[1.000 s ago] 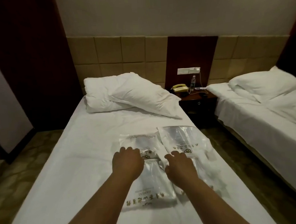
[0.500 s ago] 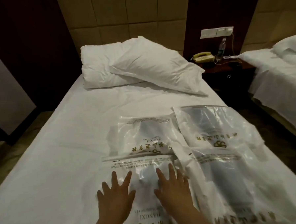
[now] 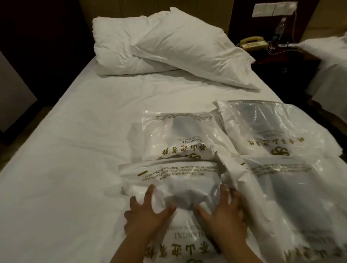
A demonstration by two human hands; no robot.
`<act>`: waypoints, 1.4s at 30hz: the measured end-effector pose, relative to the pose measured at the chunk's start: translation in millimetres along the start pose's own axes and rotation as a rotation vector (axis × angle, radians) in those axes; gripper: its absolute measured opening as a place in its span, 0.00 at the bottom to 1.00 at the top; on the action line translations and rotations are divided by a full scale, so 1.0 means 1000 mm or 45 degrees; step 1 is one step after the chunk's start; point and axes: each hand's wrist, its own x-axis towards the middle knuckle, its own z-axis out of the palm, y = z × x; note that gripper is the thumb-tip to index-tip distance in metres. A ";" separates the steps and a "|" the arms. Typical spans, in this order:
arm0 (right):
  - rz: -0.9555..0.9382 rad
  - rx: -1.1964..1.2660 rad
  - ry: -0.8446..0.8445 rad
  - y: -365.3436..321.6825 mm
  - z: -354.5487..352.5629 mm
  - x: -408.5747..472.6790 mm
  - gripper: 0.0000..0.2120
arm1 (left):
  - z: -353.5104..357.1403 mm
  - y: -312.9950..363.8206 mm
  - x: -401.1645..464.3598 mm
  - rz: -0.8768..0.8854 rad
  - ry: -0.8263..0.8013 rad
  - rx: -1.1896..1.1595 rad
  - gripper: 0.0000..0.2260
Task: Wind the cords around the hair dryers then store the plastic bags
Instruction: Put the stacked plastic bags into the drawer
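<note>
1. The nearest plastic bag (image 3: 183, 183), clear with gold print, lies on the bed (image 3: 70, 177) close to its near edge, right of the middle, its plastic bunched up between both hands.
2. The left hand (image 3: 148, 215) presses on the bag's left side with fingers spread and slightly bent, gathering the plastic.
3. The right hand (image 3: 223, 213) does the same on the right side, thumb pointing inward.
4. A second bag (image 3: 179, 137) lies just beyond it and partly under it; two more bags (image 3: 280, 146) overlap along the bed's right edge.
5. Two white pillows (image 3: 164, 49) sit at the head end.
6. A telephone (image 3: 252, 43) rests on the nightstand (image 3: 285, 63) to the right of the bed.
</note>
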 end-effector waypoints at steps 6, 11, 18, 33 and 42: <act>0.204 -0.110 0.234 0.013 0.000 -0.012 0.42 | 0.004 -0.002 -0.004 -0.032 0.045 -0.090 0.40; 0.262 0.173 0.124 0.008 -0.009 -0.002 0.49 | 0.005 0.006 -0.008 -0.107 0.151 -0.094 0.38; 0.082 0.670 -0.267 -0.017 0.010 -0.002 0.52 | 0.000 0.015 0.002 0.087 -0.094 -1.092 0.41; -0.377 1.132 -0.682 -0.096 -0.052 -0.111 0.47 | -0.131 -0.032 -0.125 0.244 -0.069 -1.479 0.34; -0.659 0.985 -0.755 -0.210 -0.136 -0.268 0.38 | -0.261 -0.094 -0.287 0.279 0.257 -1.574 0.28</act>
